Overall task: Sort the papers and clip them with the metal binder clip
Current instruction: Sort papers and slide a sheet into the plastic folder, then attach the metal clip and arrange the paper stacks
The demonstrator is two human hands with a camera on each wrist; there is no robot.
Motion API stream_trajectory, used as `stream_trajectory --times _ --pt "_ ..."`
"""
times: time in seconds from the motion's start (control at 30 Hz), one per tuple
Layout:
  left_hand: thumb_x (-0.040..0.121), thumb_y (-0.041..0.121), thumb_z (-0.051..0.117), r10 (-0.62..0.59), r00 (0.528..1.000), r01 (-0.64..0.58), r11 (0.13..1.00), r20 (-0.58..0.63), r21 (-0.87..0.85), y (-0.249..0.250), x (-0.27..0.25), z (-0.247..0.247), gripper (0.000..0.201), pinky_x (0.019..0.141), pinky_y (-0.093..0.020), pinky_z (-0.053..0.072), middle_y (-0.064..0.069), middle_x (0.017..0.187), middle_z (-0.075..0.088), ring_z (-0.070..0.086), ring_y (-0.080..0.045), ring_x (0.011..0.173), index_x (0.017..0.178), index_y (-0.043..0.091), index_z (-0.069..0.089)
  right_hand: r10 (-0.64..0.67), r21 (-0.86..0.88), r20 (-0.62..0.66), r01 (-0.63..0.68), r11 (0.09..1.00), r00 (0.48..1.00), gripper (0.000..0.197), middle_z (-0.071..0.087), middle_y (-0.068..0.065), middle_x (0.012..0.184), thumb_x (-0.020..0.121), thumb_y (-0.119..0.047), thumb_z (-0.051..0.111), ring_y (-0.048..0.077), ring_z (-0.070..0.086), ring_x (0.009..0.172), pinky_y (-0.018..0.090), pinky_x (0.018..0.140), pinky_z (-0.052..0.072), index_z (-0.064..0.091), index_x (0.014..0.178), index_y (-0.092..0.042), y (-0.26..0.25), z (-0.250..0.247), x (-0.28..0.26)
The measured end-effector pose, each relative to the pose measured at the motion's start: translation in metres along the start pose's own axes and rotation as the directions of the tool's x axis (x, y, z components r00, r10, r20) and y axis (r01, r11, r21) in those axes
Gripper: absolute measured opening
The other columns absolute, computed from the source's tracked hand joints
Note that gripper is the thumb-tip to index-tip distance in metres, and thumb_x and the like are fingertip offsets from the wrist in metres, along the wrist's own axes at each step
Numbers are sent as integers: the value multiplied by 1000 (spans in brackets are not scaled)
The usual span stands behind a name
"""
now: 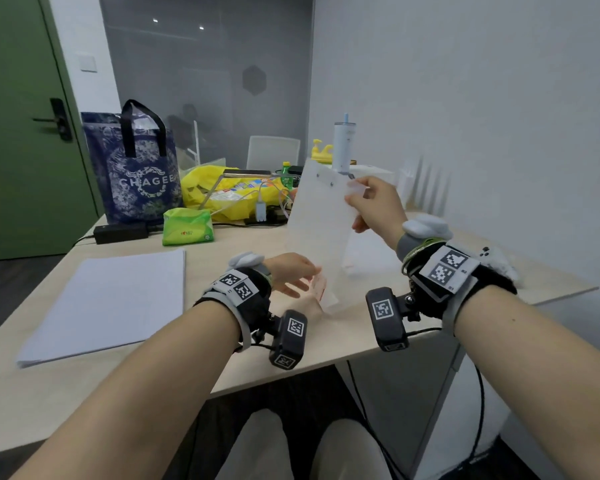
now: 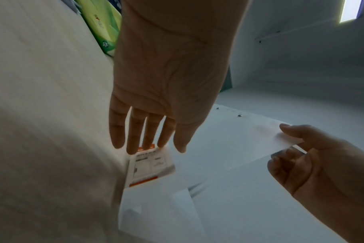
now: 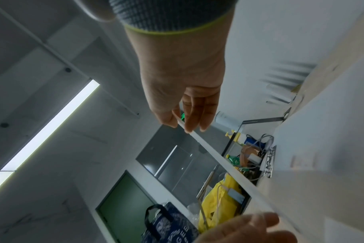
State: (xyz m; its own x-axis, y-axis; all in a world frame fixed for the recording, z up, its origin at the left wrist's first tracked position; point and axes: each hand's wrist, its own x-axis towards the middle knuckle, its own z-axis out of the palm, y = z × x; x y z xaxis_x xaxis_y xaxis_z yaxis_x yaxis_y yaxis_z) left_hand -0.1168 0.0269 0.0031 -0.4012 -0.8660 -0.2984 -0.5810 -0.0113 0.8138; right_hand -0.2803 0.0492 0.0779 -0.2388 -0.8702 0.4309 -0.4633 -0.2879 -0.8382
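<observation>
Head view shows me early in the sorting, by my reading. My right hand [image 1: 373, 206] has its grip pinched on the upper edge of a long white sheet [image 1: 321, 230], thumb on one face and fingers behind, holding it up nearly on end over the counter [image 1: 222, 355]. Two small dark dots sit near its top edge; whether holes or studs I cannot tell. My left hand [image 1: 293, 273] has a slack grip, fingers straight and spread, tips at a small slip with orange bands [image 2: 151, 166] lying on other white papers [image 2: 162, 218]; it holds nothing.

A squared stack of white paper [image 1: 104, 303] lies well apart to my left. Nothing looks clipped yet, and I cannot find the metal binder clip in any view, so gathering, squaring and clipping all remain.

For writing: the blue bag [image 1: 132, 168] reads "CHAGEE". The slip's print and the mark on the green tissue pack [image 1: 187, 226] are too blurred to read.
</observation>
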Motion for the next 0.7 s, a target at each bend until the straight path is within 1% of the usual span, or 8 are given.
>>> stream_trajectory --times 0.1,0.13,0.2,0.3,0.43,0.57,0.63,0.7 --pt "100 37 41 72 997 -73 991 -17 -115 -3 -16 -12 46 77 -31 50 -6 117 56 57 -22 100 133 6 47 -98 36 80 95 995 992 24 57 3 80 91 -22 56 11 52 36 32 51 51 58 112 -11 -16 22 -9" --pt "100 40 39 90 995 -94 984 -34 -153 -3 -20 -16 47 75 -30 50 -7 117 56 57 -22 99 133 6 46 -114 62 103 108 992 988 26 58 4 80 92 -28 55 9 51 34 32 50 50 60 109 -9 -20 29 -11" --pt "99 47 36 118 989 -135 965 -87 -225 -5 -27 -26 52 76 -31 50 -9 118 57 60 -24 99 133 8 46 -107 90 150 94 991 983 41 60 8 78 95 -43 46 8 49 32 25 44 47 62 101 -5 -27 42 -15" --pt "98 54 29 134 970 -193 931 -201 -309 -6 -37 -44 57 73 -31 49 -8 113 59 62 -22 91 129 10 48 -46 161 249 5 987 967 61 67 5 99 95 -55 34 12 51 33 23 42 46 67 106 -5 -31 57 -20" --pt "96 61 20 121 920 -267 890 -374 -370 -13 -50 -74 62 70 -30 49 -5 101 61 62 -18 78 116 13 52 6 102 365 -47 994 931 68 66 7 107 96 -59 24 19 56 44 26 43 48 68 103 -8 -32 77 -25" --pt "95 64 15 45 876 -264 877 -481 -400 -26 -60 -102 67 65 -27 47 -1 84 61 59 -16 71 84 14 59 40 53 438 -70 996 898 65 63 6 107 96 -57 26 22 60 50 26 41 49 68 102 -7 -28 91 -27" --pt "96 61 19 16 879 -227 893 -476 -388 -32 -64 -108 60 66 -27 47 0 82 61 58 -14 69 83 16 58 51 36 466 -77 996 884 62 61 5 104 97 -53 28 22 60 52 26 40 49 66 104 -5 -26 94 -27" --pt "98 52 31 -3 887 -184 915 -462 -358 -42 -68 -112 46 66 -27 47 1 81 59 56 -13 67 87 17 58 58 23 486 -79 997 872 58 61 6 104 98 -49 30 23 60 53 26 39 48 66 105 -3 -24 100 -26"
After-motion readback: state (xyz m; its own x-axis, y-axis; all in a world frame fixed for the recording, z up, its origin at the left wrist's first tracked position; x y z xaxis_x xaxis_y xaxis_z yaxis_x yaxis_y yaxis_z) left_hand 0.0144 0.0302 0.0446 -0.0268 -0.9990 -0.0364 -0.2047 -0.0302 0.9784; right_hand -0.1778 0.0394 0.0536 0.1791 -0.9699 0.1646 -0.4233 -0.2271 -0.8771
